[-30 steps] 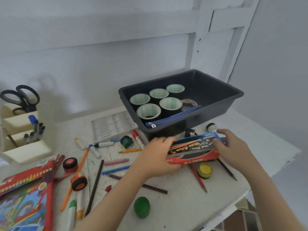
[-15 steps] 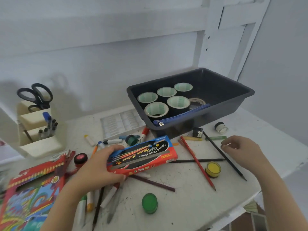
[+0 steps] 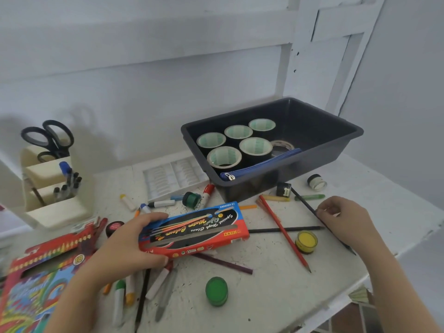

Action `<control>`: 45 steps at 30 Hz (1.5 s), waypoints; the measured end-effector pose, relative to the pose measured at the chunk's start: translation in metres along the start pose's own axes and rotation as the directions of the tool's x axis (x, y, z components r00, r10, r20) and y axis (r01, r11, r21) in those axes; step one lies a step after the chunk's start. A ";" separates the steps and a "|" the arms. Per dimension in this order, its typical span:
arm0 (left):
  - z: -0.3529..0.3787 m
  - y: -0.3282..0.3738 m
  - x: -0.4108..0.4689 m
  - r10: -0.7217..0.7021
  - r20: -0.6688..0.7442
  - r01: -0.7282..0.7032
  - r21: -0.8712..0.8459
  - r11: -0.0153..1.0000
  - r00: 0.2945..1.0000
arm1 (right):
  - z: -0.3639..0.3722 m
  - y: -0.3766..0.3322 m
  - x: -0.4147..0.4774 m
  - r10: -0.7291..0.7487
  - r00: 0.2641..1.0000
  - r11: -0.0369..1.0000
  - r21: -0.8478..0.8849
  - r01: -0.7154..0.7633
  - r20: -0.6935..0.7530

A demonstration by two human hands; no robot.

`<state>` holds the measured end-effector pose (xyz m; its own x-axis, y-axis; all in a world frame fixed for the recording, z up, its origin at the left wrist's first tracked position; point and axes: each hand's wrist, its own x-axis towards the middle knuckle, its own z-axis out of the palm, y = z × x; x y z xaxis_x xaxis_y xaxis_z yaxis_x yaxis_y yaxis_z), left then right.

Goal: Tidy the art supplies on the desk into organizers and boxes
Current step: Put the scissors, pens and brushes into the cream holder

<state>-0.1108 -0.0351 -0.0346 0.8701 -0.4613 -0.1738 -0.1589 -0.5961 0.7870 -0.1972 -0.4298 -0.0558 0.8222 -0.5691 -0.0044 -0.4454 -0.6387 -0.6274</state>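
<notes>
As left hand (image 3: 125, 248) grips the red-blue paint box (image 3: 199, 229), right hand (image 3: 343, 217) pinches black pencil (image 3: 302, 200).

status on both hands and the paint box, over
Left hand grips water colour box, left end. Right hand pinches black pencil. Red pencil, yellow paint pot loose on desk between them.

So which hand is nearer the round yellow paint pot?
Right. Right hand just beyond the round yellow paint pot; left hand, gripping the red cardboard box, far left.
</notes>
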 end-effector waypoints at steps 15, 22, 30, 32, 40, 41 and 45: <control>0.057 0.040 0.024 0.185 -0.099 -0.180 0.062 0.982 0.978 | 0.020 -0.063 -0.032 -0.135 0.983 0.803 0.596 0.036 0.123; 0.044 0.016 0.017 0.125 -0.310 -0.110 0.066 0.992 0.942 | 0.004 -0.035 -0.005 0.040 0.998 0.843 0.537 -0.011 -0.044; 0.020 0.000 0.001 0.004 -0.437 -0.005 0.000 1.000 0.899 | 0.015 -0.021 0.000 0.021 0.988 0.967 0.256 0.019 -0.153; 0.017 0.001 -0.003 -0.014 -0.447 0.002 -0.029 1.000 0.894 | 0.018 -0.022 0.000 0.015 0.990 0.978 0.209 0.015 -0.140; 0.010 0.002 -0.020 -0.056 -0.481 0.024 -0.071 0.997 0.875 | 0.030 -0.044 -0.011 -0.195 0.956 0.980 -0.023 0.195 -0.218; 0.009 0.001 -0.023 -0.063 -0.493 0.023 -0.088 0.996 0.868 | 0.031 -0.049 -0.013 -0.226 0.943 0.972 0.002 0.233 -0.244; 0.003 -0.006 -0.037 -0.105 -0.562 0.021 -0.154 0.988 0.821 | 0.039 -0.075 -0.023 -0.345 0.916 0.916 0.139 0.377 -0.205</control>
<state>-0.1439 -0.0164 -0.0349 0.9928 0.0531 0.1074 -0.0669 -0.4977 0.8648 -0.1689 -0.3491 -0.0392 0.8340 -0.4070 0.3725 -0.0490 -0.7272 -0.6847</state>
